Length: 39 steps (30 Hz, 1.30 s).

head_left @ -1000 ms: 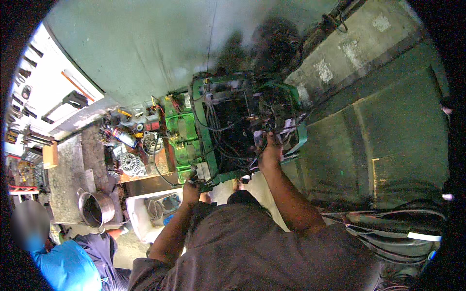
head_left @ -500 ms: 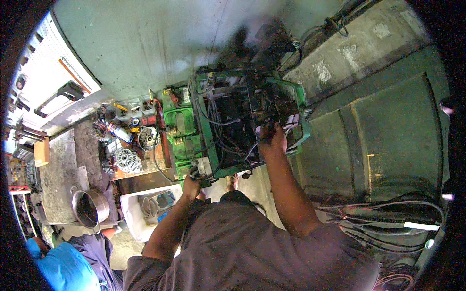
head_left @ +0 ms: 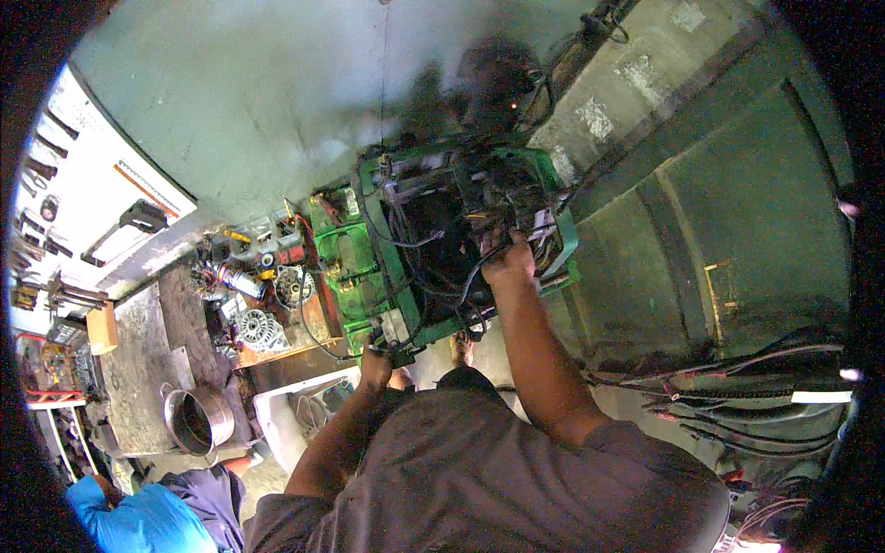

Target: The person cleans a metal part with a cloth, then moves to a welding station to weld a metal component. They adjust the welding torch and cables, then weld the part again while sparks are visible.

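A green metal machine point(head_left: 377, 221), full of black cables point(head_left: 433, 238) and dark parts, sits against the wall. My left hand point(head_left: 375, 367) is closed at its lower left corner, just below a small grey block point(head_left: 395, 323); what the fingers grip is hidden. My right hand point(head_left: 507, 263) reaches into the right part, curled among cables and dark components, its fingertips hard to make out. A row of bright green casings point(head_left: 343, 249) runs along the machine's left side.
Left are a worn bench point(head_left: 129, 369) with a steel pot point(head_left: 198, 419), alternator parts point(head_left: 263, 330), a white tool board point(head_left: 88, 129) and a white tub point(head_left: 286, 419). A co-worker in blue point(head_left: 138, 511) is at lower left. Thick hoses point(head_left: 737, 433) lie lower right.
My right hand has moved slightly up and left, deeper among the cables. My left hand stays at the lower corner. The view has shifted a little, and the co-worker appears lower in it.
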### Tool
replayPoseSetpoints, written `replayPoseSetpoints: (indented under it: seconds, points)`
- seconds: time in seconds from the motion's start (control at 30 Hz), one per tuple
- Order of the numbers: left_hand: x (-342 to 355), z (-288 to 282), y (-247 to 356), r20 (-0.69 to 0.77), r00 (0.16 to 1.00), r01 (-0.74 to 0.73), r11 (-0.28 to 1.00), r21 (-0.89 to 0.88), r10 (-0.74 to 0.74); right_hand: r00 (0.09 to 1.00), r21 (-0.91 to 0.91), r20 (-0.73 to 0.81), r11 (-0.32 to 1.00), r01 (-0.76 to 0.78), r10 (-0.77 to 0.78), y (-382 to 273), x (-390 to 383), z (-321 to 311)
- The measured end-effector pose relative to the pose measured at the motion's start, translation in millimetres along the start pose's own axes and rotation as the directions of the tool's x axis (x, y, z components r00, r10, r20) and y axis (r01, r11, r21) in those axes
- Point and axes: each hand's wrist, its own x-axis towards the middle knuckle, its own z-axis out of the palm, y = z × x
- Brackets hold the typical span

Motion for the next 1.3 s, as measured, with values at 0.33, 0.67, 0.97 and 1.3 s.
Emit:
replayPoseSetpoints:
  seconds: [0.33, 0.67, 0.97, 1.3]
  points:
    - [-1.0, -5.9, -7.3, -0.024, 0.995, 0.097, 0.990, -0.105, -0.100, 1.000, 0.057, -0.014, 0.998, 0.000, 0.001, 0.6, -14.3, 12.4]
    - [1.7, -19.0, -14.3, 0.077, 0.996, 0.052, 0.983, -0.176, -0.039, 0.998, 0.137, 0.011, 0.989, -0.057, 0.056, 2.4, -10.7, 10.2]
    - [9.9, -31.8, -29.2, 0.097, 0.995, 0.045, 0.980, -0.194, -0.026, 0.996, 0.169, -0.048, 0.983, -0.066, 0.075, -2.5, -32.4, 21.5]
    - [1.4, -22.6, 6.9, 0.210, 0.961, -0.276, 0.624, 0.731, 0.180, 0.999, 0.157, -0.004, 0.987, -0.034, 0.035, 3.2, -12.0, 10.2]
